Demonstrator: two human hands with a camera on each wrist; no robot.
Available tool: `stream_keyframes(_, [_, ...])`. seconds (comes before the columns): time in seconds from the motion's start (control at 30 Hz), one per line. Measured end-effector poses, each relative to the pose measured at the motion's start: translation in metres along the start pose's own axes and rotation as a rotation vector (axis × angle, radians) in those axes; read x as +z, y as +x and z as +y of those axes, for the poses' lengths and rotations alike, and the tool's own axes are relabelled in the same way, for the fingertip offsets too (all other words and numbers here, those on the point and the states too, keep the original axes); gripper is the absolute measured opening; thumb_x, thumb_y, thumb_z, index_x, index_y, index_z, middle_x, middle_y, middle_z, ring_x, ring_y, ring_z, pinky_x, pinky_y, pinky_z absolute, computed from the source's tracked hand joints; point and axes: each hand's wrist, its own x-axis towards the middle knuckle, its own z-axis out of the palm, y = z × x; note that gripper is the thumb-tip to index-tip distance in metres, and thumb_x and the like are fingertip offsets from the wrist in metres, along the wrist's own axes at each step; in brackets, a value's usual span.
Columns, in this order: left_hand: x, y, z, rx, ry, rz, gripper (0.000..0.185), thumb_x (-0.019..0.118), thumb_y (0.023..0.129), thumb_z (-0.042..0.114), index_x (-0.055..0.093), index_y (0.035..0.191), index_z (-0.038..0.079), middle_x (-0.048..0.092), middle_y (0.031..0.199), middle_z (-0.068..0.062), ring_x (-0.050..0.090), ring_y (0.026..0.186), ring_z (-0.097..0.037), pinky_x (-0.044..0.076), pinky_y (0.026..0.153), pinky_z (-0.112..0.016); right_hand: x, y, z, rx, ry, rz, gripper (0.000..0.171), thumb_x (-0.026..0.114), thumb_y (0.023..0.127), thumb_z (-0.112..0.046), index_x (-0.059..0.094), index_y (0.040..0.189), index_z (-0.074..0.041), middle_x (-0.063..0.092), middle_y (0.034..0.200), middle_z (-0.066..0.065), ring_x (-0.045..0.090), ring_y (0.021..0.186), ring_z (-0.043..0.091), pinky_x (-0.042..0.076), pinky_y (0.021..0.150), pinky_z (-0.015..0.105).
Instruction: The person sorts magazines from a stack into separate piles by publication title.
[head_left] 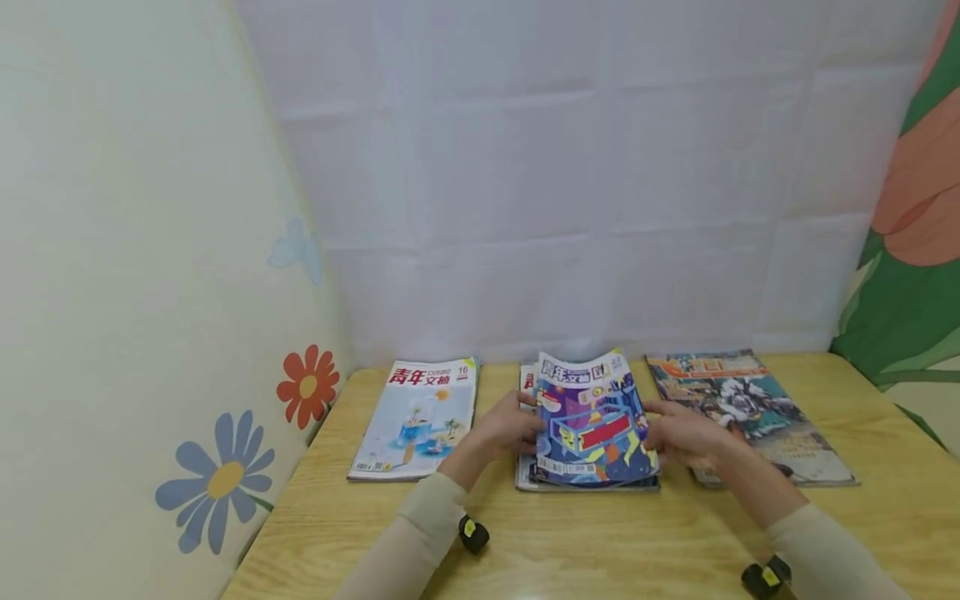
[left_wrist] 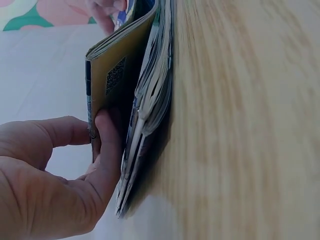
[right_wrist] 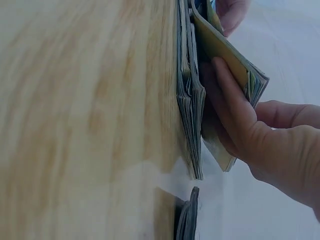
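A colourful purple-and-blue magazine (head_left: 592, 425) is held by both hands over a small stack of magazines (head_left: 527, 479) in the middle of the table. My left hand (head_left: 512, 423) pinches its left edge; in the left wrist view that hand (left_wrist: 65, 170) has fingers between the lifted magazine's tan back cover (left_wrist: 107, 82) and the stack (left_wrist: 150, 100). On the opposite edge, my right hand (head_left: 686, 435) grips it, fingers beneath the cover and thumb on the other side, as the right wrist view shows. The held magazine is tilted away from the stack beneath.
To the left lies a white-and-blue magazine (head_left: 420, 417). A larger magazine with a grey and orange cover (head_left: 757, 408) lies to the right, partly behind my right forearm. The wooden table (head_left: 585, 542) meets a white cloth (head_left: 585, 183) at the back and a flower-painted wall (head_left: 150, 250) at left.
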Motion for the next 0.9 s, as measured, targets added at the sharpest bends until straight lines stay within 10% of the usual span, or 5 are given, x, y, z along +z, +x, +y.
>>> stream_keyframes(0.5, [-0.016, -0.001, -0.001, 0.059, 0.003, 0.055, 0.054, 0.069, 0.085, -0.002, 0.044, 0.133, -0.002, 0.060, 0.112, -0.020, 0.064, 0.084, -0.027, 0.060, 0.064, -0.038, 0.013, 0.006, -0.006, -0.072, 0.048, 0.009, 0.091, 0.046, 0.081, 0.019, 0.004, 0.160, 0.004, 0.052, 0.135, 0.034, 0.066, 0.101, 0.036, 0.058, 0.085, 0.050])
stream_keyframes(0.73, [-0.033, -0.010, 0.000, 0.071, -0.010, 0.061, 0.055, 0.070, 0.089, 0.002, 0.043, 0.137, -0.001, 0.061, 0.120, -0.021, 0.068, 0.089, -0.030, 0.061, 0.071, -0.040, 0.024, 0.006, -0.015, -0.068, 0.055, -0.002, 0.092, 0.048, 0.083, 0.016, 0.003, 0.162, 0.000, 0.047, 0.142, 0.032, 0.061, 0.087, 0.026, 0.049, 0.060, 0.030])
stream_keyframes(0.9, [-0.049, -0.020, -0.001, 0.083, -0.006, 0.066, 0.056, 0.071, 0.092, 0.006, 0.044, 0.141, -0.002, 0.062, 0.121, -0.021, 0.068, 0.091, -0.029, 0.060, 0.074, -0.040, 0.034, 0.012, -0.018, -0.075, 0.108, -0.079, 0.088, 0.045, 0.084, 0.018, 0.005, 0.161, 0.001, 0.048, 0.140, 0.032, 0.065, 0.097, 0.030, 0.055, 0.065, 0.031])
